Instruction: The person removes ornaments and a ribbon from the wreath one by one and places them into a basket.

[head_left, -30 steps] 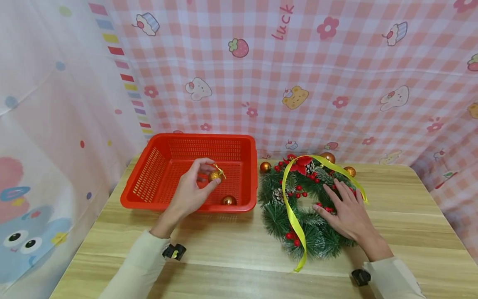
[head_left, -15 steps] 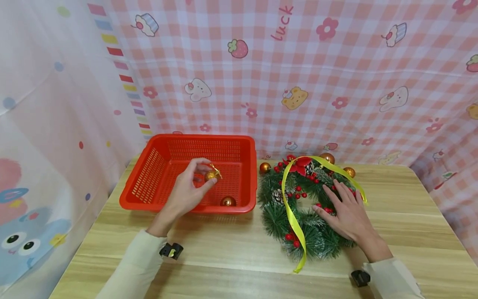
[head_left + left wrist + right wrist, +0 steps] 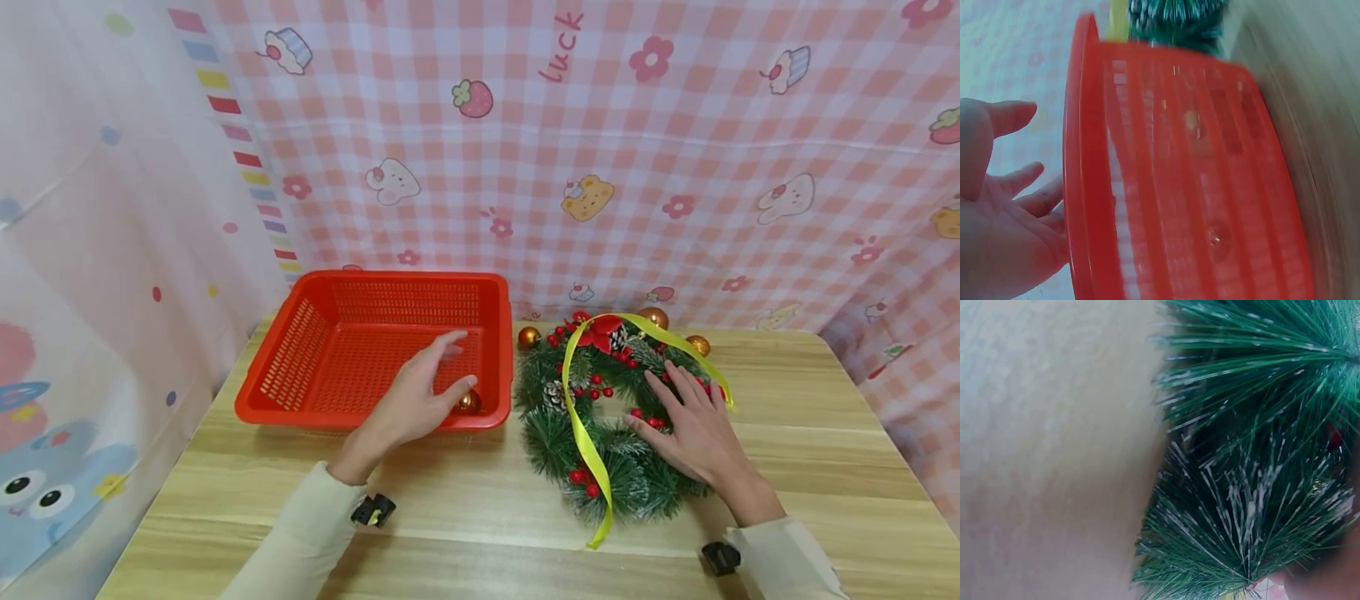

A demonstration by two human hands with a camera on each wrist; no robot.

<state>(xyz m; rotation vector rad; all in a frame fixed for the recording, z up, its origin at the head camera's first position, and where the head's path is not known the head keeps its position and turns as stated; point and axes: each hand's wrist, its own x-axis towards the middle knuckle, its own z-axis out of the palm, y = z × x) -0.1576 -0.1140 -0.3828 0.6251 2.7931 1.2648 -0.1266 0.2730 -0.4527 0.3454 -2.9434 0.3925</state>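
Note:
My left hand [image 3: 416, 396] hovers over the front right part of the red plastic basket [image 3: 292, 417], thumb and fingers apart with nothing between them. Close by its thumb, a shiny copper bauble [image 3: 469, 403] lies in the basket. In the left wrist view the palm faces up beside the basket wall [image 3: 1147, 187], and two rounded shapes show faintly through the slots. My right hand [image 3: 697, 433] rests spread on the right side of a green Christmas wreath [image 3: 555, 437]. Its needles [image 3: 1241, 506] fill much of the right wrist view.
A yellow ribbon [image 3: 588, 446] drapes across the wreath, which carries red berries, pine cones and a red flower [image 3: 597, 333]. Behind it lie a copper bauble [image 3: 528, 337], a larger bauble [image 3: 655, 317] and a glittery gold bauble [image 3: 699, 345]. A checked curtain [image 3: 480, 217] hangs behind the wooden table [image 3: 480, 533].
My left hand has let go of the glittery gold bauble and moved right, toward the copper bauble in the basket. The right hand stays on the wreath.

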